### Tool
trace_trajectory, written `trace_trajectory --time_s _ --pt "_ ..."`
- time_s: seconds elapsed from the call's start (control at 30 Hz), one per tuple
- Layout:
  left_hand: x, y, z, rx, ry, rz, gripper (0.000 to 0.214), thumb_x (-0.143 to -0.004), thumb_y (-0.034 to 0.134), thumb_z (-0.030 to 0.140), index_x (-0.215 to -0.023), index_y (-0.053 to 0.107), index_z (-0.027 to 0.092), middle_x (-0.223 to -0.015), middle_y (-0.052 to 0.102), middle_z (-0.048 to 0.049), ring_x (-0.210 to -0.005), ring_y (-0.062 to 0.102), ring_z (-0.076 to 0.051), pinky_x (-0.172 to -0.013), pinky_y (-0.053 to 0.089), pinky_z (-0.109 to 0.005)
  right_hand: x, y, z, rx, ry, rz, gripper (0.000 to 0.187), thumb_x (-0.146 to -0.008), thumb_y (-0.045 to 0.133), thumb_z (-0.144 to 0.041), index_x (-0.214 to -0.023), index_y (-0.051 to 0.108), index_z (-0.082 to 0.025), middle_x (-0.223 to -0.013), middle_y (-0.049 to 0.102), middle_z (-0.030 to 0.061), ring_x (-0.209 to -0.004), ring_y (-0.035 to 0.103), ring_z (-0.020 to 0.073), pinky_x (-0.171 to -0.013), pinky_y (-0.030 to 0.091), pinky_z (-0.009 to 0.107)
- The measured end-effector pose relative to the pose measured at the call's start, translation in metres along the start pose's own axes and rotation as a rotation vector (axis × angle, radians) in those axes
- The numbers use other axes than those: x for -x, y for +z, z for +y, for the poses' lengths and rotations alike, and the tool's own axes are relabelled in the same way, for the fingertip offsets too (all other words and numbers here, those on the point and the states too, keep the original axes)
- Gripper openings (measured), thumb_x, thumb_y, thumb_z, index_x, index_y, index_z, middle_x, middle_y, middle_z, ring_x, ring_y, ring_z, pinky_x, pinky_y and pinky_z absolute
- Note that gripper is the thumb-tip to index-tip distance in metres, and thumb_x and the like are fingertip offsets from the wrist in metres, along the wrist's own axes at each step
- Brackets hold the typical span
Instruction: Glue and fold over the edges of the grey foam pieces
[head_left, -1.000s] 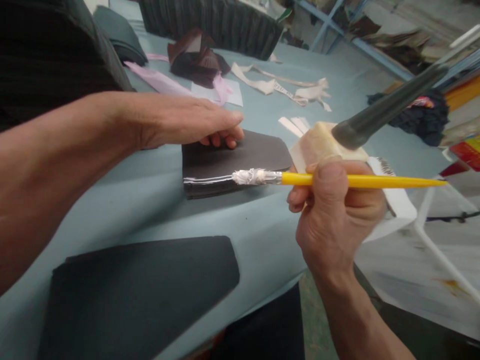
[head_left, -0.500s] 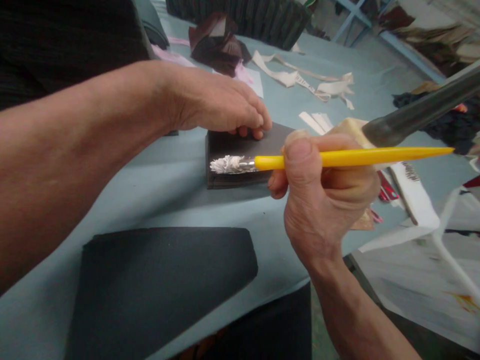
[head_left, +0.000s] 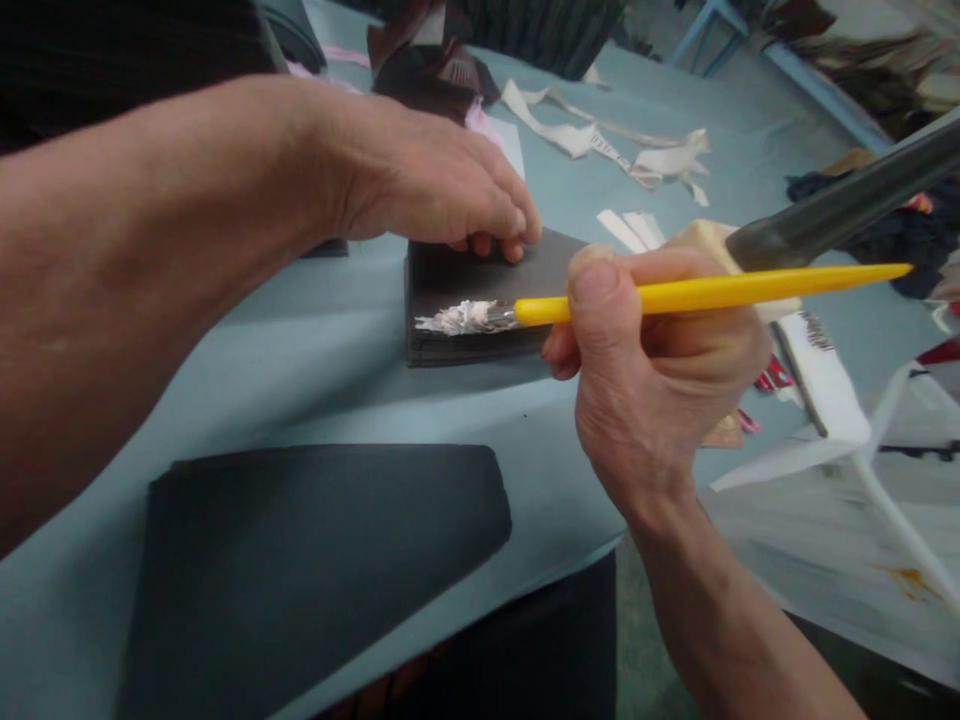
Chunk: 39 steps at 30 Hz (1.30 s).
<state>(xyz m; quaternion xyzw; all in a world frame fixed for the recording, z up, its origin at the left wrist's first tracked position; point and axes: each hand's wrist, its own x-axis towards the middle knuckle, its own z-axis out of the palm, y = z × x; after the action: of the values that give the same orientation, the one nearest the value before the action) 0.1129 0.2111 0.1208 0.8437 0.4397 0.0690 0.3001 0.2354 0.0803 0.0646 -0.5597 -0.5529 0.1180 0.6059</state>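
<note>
My right hand [head_left: 652,380] is closed around a yellow-handled brush [head_left: 705,292]. Its white, glue-caked bristles [head_left: 461,318] rest on the near edge of a small stack of dark grey sheets [head_left: 472,345]. My left hand [head_left: 435,185] reaches across from the left, its fingertips curled down and pressing on the far part of that stack. A larger stack of dark grey sheets [head_left: 315,540] lies nearer to me on the pale blue table [head_left: 315,380].
A dark rod [head_left: 847,205] sticks out of a cream block behind my right hand. White strips [head_left: 607,140] and dark brown pieces [head_left: 427,60] lie at the back of the table. The table's edge runs on the right, with a white frame [head_left: 862,450] beyond it.
My left hand has come down from hovering onto the small stack. The brush tip has shifted along the stack's near edge, and the view has shifted slightly.
</note>
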Motion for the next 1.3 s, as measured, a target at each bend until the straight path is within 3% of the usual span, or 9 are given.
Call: trace_trajectory --time_s 0.17,0.47,0.73,1.1,1.3 --pt "-0.005 0.001 -0.011 0.062 0.041 0.017 0.041 -0.1 0.049 0.033 -0.127 0.078 0.021 -0.112 0.081 0.0042 -0.109 0.072 -0.016 -0.111 0.053 -0.036 -0.005 -0.012 0.004 0.072 0.005 0.019 0.035 -0.099 0.075 -0.054 -0.078 0.065 -0.028 -0.059 0.062 -0.0031 -0.052 0.058 0.0143 -0.056 0.047 0.03" --pt "-0.014 -0.001 -0.011 0.016 0.038 -0.017 0.047 -0.093 0.048 0.039 -0.125 0.078 0.02 -0.115 0.081 0.0026 -0.105 0.069 -0.017 -0.11 0.054 -0.041 -0.017 -0.033 0.015 0.082 0.02 0.089 0.032 -0.097 0.075 -0.047 -0.075 0.066 -0.026 -0.057 0.06 -0.0057 -0.049 0.055 0.0111 -0.051 0.046 0.027" --pt "-0.025 -0.009 -0.039 0.04 0.129 -0.053 0.077 -0.073 0.054 0.076 -0.125 0.078 0.025 -0.122 0.08 0.0007 -0.114 0.07 -0.029 -0.115 0.051 -0.052 -0.027 -0.055 0.032 0.007 0.112 0.146 0.03 -0.094 0.078 -0.047 -0.077 0.065 -0.026 -0.059 0.057 -0.0064 -0.053 0.058 0.0103 -0.051 0.051 0.025" --pt "-0.027 -0.011 -0.053 0.002 0.066 -0.063 0.076 -0.081 0.055 0.088 -0.131 0.076 0.034 -0.132 0.077 0.0036 -0.127 0.066 -0.035 -0.128 0.041 -0.058 -0.044 -0.078 0.046 0.031 0.116 0.21 0.026 -0.091 0.08 -0.037 -0.074 0.067 -0.023 -0.054 0.062 -0.0078 -0.047 0.056 0.007 -0.046 0.046 0.02" --pt "-0.009 -0.012 -0.03 0.032 0.013 -0.074 0.069 -0.089 0.053 0.082 -0.133 0.074 0.033 -0.13 0.078 0.0027 -0.13 0.064 -0.037 -0.127 0.04 -0.056 -0.052 -0.093 0.056 0.065 0.091 0.258 0.03 -0.09 0.082 -0.041 -0.074 0.065 -0.022 -0.056 0.063 -0.0075 -0.047 0.058 0.0069 -0.047 0.047 0.019"
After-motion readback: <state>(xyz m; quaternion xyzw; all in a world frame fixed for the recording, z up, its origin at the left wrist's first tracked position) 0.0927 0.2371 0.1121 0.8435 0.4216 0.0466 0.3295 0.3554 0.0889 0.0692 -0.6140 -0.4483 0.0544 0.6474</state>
